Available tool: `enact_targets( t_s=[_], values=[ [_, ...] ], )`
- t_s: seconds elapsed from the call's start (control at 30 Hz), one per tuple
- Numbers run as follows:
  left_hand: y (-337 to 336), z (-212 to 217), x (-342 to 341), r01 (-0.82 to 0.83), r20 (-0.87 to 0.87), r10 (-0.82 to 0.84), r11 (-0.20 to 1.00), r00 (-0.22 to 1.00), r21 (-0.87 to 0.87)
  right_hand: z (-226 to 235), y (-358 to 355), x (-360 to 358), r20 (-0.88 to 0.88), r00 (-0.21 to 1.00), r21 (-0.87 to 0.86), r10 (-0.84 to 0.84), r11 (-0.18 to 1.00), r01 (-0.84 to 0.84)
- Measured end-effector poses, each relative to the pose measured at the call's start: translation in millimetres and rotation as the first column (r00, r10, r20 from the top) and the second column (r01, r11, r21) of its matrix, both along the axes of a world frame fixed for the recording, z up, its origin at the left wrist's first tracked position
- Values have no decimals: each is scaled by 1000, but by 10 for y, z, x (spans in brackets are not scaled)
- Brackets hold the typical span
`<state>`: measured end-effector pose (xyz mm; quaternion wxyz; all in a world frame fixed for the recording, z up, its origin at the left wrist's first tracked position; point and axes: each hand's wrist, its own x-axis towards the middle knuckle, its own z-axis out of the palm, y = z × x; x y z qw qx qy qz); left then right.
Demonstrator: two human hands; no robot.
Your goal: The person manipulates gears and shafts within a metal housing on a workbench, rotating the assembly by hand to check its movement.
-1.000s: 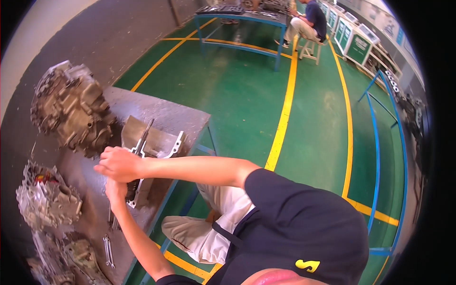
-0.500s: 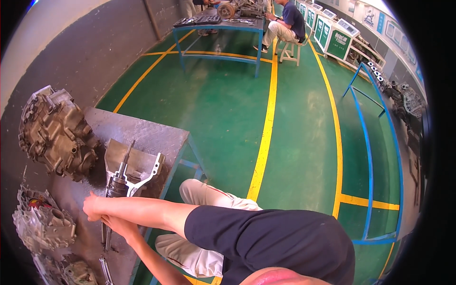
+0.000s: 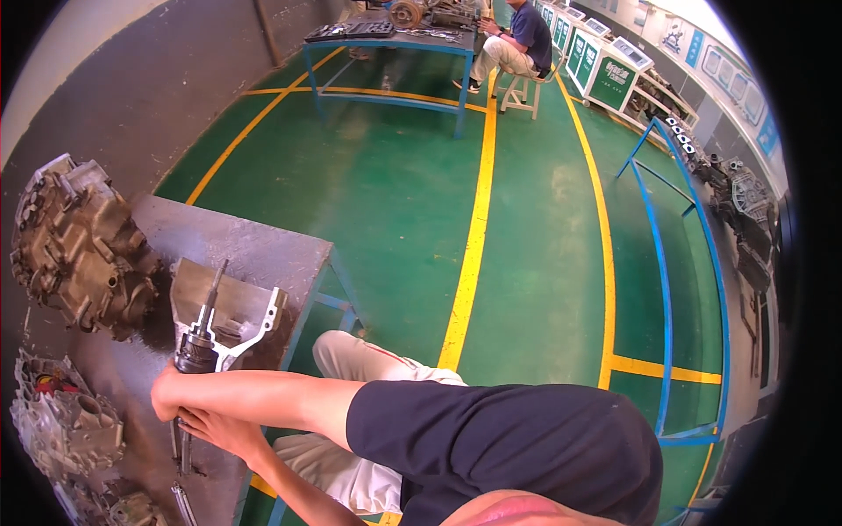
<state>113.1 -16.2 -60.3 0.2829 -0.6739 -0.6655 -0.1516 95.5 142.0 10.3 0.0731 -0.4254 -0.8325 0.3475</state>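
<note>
A dark metal gear shaft (image 3: 195, 354) stands upright on the metal bench, its thin end pointing up. Beside it rises a pale forked bracket (image 3: 250, 344), with a grey metal plate or housing part (image 3: 224, 294) behind. My right hand (image 3: 165, 392), reaching across from the dark sleeve, is closed round the shaft's middle, though the forearm hides part of the grip. Just below, my left hand (image 3: 215, 430) has its fingers at the lower part of the same shaft, partly covered by the right wrist. The shaft's lower end (image 3: 184, 456) shows beneath both hands.
A large gearbox housing (image 3: 83, 250) sits at the bench's far left, with an opened casing (image 3: 66, 416) nearer. A slim metal tool (image 3: 184, 504) lies close by. Beyond the green floor stand a blue-framed table (image 3: 386, 42) and a seated person (image 3: 522, 44); a blue rack (image 3: 667, 289) is at right.
The whole view has shifted slightly left. My left hand's fingers show more plainly below the right wrist, against the shaft. The right hand stays on the gear shaft.
</note>
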Motion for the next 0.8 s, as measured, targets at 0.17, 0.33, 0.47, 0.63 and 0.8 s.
enact_targets(
  t_s=[0.17, 0.33, 0.47, 0.63, 0.8],
  values=[
    [-16, -71, -23, -3, -6, 3, 1000, 1000, 3, 77, -193, -39, 255, 966, 210, 44, 973, -99],
    [-33, -139, 3, 34, -34, -32, 998, 999, 46, 123, -313, 36, 381, 924, 299, 39, 940, -163],
    [-99, -225, -7, 117, -16, -116, 990, 993, 83, 132, -428, 103, 409, 912, 335, 20, 927, -171],
    [-556, 105, 139, 141, 291, -136, 990, 947, 6, 59, -569, 153, 306, 952, 438, -16, 890, -125],
    [-786, 363, -140, 182, 481, -217, 976, 850, 120, -135, -664, 127, 16, 992, 610, -129, 787, 92]
  ],
)
